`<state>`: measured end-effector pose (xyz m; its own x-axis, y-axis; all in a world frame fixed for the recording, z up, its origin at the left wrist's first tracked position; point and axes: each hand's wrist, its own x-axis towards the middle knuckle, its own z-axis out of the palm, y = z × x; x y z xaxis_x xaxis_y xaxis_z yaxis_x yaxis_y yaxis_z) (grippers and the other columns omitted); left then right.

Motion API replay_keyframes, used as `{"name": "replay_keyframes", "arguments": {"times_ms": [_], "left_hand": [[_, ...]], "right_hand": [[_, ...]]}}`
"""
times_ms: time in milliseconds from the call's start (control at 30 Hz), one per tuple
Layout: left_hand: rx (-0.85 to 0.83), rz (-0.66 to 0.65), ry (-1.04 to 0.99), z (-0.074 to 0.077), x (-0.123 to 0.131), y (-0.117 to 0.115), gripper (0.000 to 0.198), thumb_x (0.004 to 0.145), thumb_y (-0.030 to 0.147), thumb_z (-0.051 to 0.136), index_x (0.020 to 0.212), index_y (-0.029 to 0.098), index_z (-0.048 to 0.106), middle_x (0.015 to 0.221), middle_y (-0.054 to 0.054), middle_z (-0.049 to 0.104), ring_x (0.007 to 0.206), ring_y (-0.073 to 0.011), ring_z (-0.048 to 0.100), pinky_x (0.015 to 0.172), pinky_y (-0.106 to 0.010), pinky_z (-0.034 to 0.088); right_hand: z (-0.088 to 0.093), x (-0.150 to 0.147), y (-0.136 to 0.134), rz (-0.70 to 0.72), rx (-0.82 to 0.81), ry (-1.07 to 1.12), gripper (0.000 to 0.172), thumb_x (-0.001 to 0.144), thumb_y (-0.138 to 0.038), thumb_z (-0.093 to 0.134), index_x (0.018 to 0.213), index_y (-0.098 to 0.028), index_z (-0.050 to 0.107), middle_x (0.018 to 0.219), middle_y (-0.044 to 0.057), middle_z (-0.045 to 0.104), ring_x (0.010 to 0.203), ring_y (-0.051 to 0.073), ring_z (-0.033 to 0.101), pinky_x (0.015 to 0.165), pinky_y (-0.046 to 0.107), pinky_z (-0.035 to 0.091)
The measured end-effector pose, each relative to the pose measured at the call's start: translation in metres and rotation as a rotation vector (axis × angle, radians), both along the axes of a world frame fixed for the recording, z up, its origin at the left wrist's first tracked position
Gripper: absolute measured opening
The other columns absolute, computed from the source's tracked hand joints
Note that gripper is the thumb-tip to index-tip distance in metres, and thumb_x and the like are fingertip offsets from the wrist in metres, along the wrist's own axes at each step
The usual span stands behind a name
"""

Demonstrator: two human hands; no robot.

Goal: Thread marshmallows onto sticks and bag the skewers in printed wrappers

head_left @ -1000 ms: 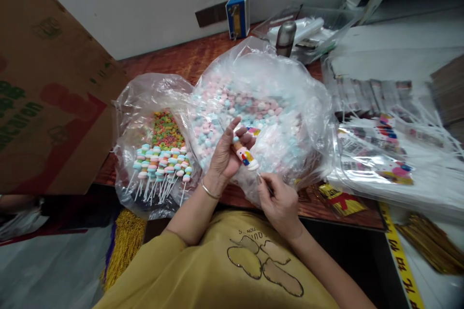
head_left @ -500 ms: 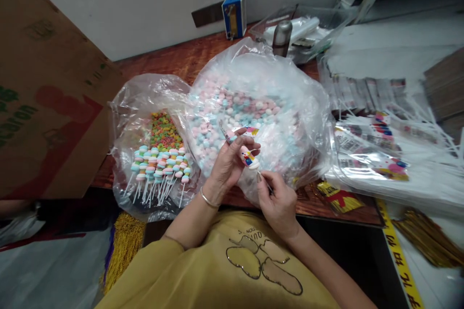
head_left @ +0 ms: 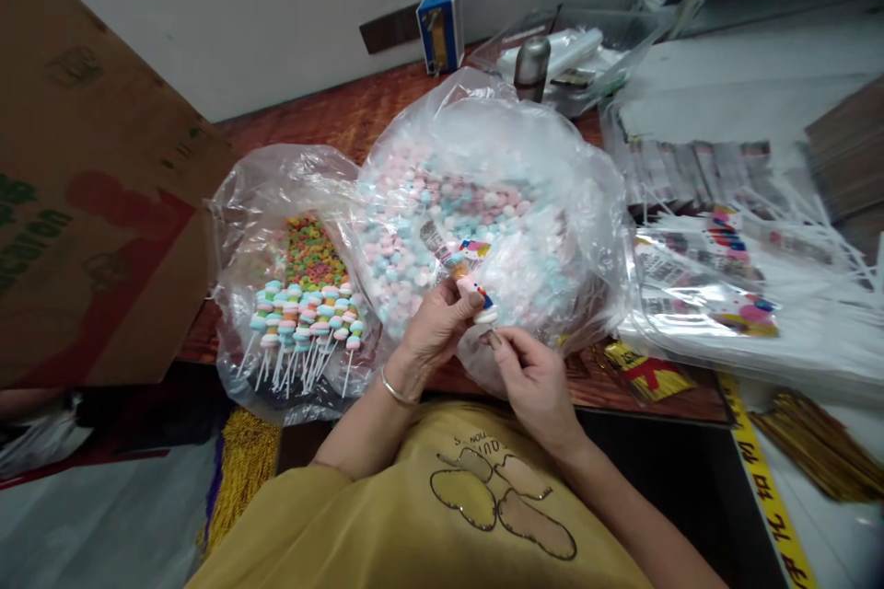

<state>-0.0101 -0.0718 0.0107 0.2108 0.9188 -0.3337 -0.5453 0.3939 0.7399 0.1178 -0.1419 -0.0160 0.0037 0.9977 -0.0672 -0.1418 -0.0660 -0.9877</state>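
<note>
My left hand [head_left: 438, 320] pinches a marshmallow lollipop [head_left: 473, 290] inside a clear, colourfully printed wrapper, which slants above the table's front edge. My right hand [head_left: 535, 377] is closed at the lollipop's lower end, thumb and fingertips pressed together around its stick and the gathered wrapper. Whether a small tie is also between those fingers I cannot make out. Behind both hands lies a big clear bag [head_left: 393, 239] of loose pink, blue and white marshmallows. To the left, several marshmallow skewers [head_left: 308, 317] with white sticks lie on a plastic bag beside small coloured candy rings [head_left: 314, 248].
A cardboard box [head_left: 89, 230] stands at the left. Printed wrappers [head_left: 718, 281] and white sticks fill a clear tray at the right. Gold twist ties in a packet [head_left: 649, 373] lie by the table edge. A blue device [head_left: 440, 29] and metal cylinder [head_left: 531, 69] stand behind.
My left fingers have closed lower on the lollipop, so more of the wrapper's top shows and spreads open. My right hand stays at the lower end, shifted slightly.
</note>
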Motion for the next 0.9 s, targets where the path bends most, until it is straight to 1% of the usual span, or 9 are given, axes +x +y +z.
{"name": "replay_keyframes", "arguments": {"times_ms": [67,133,200,300,400,500,700,800,900], "left_hand": [[0.050,0.016,-0.032,0.005,-0.002,0.003,0.064,0.048,0.043,0.102,0.096,0.016,0.069,0.087,-0.003,0.073,0.078,-0.0164,0.070,0.074,-0.027,0.053],[0.103,0.063,-0.101,0.011,-0.003,0.007,0.070,0.051,0.044,0.101,0.108,0.019,0.068,0.096,-0.004,0.074,0.086,-0.0177,0.071,0.079,-0.029,0.054],[0.131,0.116,-0.158,0.017,0.000,0.010,0.065,0.058,0.040,0.099,0.112,0.021,0.068,0.084,0.002,0.069,0.075,-0.0117,0.068,0.077,-0.026,0.054],[0.109,0.194,-0.171,0.022,0.014,0.006,0.045,0.073,0.036,0.092,0.107,0.020,0.068,0.061,0.011,0.049,0.049,-0.0031,0.048,0.062,-0.019,0.049],[0.069,0.272,-0.143,0.019,0.033,-0.004,0.036,0.080,0.039,0.086,0.100,0.018,0.065,0.059,0.011,0.041,0.046,-0.0016,0.040,0.056,-0.017,0.044],[0.053,0.274,-0.117,0.016,0.042,-0.013,0.038,0.082,0.044,0.084,0.099,0.017,0.064,0.061,0.010,0.044,0.049,-0.0025,0.044,0.063,-0.019,0.048],[0.006,0.192,-0.205,0.020,0.024,0.000,0.043,0.084,0.052,0.079,0.105,0.016,0.067,0.081,0.000,0.064,0.073,-0.0118,0.066,0.078,-0.028,0.055],[0.054,0.192,-0.255,0.021,0.011,0.015,0.032,0.087,0.040,0.079,0.109,0.018,0.068,0.076,0.004,0.061,0.059,-0.0051,0.058,0.066,-0.020,0.052],[0.075,0.182,-0.258,0.021,0.012,0.021,0.025,0.091,0.038,0.076,0.105,0.018,0.068,0.063,0.009,0.047,0.042,-0.0001,0.037,0.046,-0.014,0.037]], "right_hand": [[0.000,0.003,-0.001,-0.044,0.112,-0.189,0.022,0.093,-0.037,0.063,0.080,-0.019,0.069,0.064,-0.003,0.054,0.057,0.012,0.045,0.054,0.024,0.038],[-0.001,0.004,-0.001,-0.013,0.162,-0.238,0.022,0.095,-0.033,0.059,0.081,-0.019,0.068,0.065,-0.003,0.055,0.058,0.012,0.048,0.055,0.023,0.040],[-0.001,0.003,-0.002,0.004,0.196,-0.264,0.022,0.097,-0.031,0.057,0.082,-0.019,0.068,0.065,-0.003,0.057,0.057,0.012,0.050,0.054,0.022,0.040],[-0.005,0.000,-0.001,-0.066,0.313,-0.437,0.022,0.099,-0.028,0.056,0.084,-0.018,0.068,0.065,-0.002,0.060,0.056,0.012,0.053,0.055,0.022,0.039],[-0.010,-0.002,0.000,-0.171,0.476,-0.723,0.025,0.101,-0.024,0.054,0.083,-0.017,0.069,0.063,0.001,0.063,0.055,0.013,0.056,0.057,0.025,0.038],[-0.011,0.000,0.001,-0.222,0.562,-0.875,0.030,0.103,-0.024,0.051,0.079,-0.017,0.068,0.059,0.002,0.061,0.053,0.015,0.055,0.057,0.027,0.035],[-0.005,0.010,0.000,-0.126,0.410,-0.578,0.022,0.103,-0.025,0.052,0.090,-0.017,0.068,0.068,-0.001,0.065,0.058,0.012,0.059,0.058,0.022,0.042],[-0.004,0.011,-0.002,-0.095,0.369,-0.508,0.020,0.101,-0.027,0.055,0.087,-0.018,0.068,0.067,-0.003,0.062,0.057,0.012,0.056,0.058,0.022,0.041],[-0.004,0.007,-0.003,-0.027,0.301,-0.434,0.025,0.101,-0.029,0.053,0.083,-0.019,0.066,0.063,-0.004,0.056,0.055,0.011,0.051,0.054,0.021,0.038]]}}
